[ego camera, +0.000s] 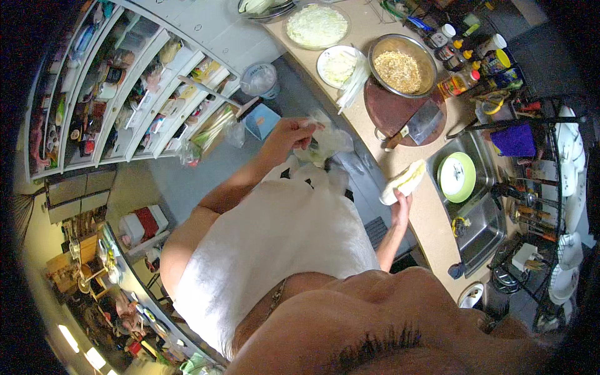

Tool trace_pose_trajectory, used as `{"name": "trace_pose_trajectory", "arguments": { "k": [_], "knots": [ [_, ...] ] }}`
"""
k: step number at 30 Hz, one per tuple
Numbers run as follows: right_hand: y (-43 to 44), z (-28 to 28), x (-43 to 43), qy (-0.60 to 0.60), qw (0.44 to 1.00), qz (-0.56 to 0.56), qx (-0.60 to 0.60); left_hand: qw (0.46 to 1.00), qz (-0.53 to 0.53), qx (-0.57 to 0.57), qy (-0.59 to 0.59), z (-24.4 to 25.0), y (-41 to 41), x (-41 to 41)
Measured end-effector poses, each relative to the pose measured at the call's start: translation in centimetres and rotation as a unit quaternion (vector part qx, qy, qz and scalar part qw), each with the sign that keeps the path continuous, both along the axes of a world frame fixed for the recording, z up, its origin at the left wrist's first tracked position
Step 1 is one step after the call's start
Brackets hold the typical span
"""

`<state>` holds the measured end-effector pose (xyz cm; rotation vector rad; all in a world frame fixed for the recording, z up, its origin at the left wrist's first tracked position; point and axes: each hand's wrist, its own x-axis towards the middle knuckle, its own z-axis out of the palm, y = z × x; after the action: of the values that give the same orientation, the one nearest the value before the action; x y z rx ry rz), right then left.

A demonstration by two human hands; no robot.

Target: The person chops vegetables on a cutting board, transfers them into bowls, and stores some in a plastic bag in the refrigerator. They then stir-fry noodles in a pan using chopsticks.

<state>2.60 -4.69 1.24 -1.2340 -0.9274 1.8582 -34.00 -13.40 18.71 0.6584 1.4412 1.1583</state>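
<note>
At the middle of the head view, my left hand [298,133] grips the top of a thin translucent plastic bag [335,142]. The bag hangs in front of my white shirt [281,225]; something pale shows through it, too blurred to name. Over the counter's front edge, my right hand [402,206] holds a pale, elongated piece of leafy vegetable [403,182], probably a napa cabbage wedge, its layered yellowish cut side showing. Beyond it, a cleaver [424,123] with a wooden handle rests on a round brown chopping board [386,110].
A steel bowl of chopped food [397,70] overlaps the board. Plates of shredded vegetable [318,26] stand farther back beside pale stalks [354,84]. To the right, a double sink [487,229] holds a green bowl [457,177]. A broom [211,91] and bucket [259,79] stand left.
</note>
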Motion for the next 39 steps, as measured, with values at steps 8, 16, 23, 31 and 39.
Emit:
{"name": "trace_pose_trajectory", "arguments": {
  "k": [8, 16, 23, 31, 39],
  "knots": [
    [1.7, 10.4, -17.5, 0.202, 0.906, 0.357, 0.101, 0.994, 0.072, 0.077, 0.017, 1.1, 1.1, 1.3],
    [5.6, 8.5, -12.8, 0.108, 0.965, 0.237, -0.009, 0.976, 0.189, 0.08, -0.065, 1.0, -0.1, 1.6],
    [10.3, 5.9, -1.3, 0.137, 0.99, 0.031, 0.014, 0.973, 0.178, 0.147, -0.012, 6.0, -1.8, 6.4],
    [6.7, 18.5, -9.6, 0.38, 0.891, 0.213, 0.126, 0.975, 0.181, 0.132, 0.001, 4.0, -1.8, 9.9],
    [4.8, 8.7, -14.7, 0.043, 0.811, 0.494, 0.311, 0.962, 0.203, 0.179, -0.037, 5.4, -1.5, 10.2]
  ]
}}
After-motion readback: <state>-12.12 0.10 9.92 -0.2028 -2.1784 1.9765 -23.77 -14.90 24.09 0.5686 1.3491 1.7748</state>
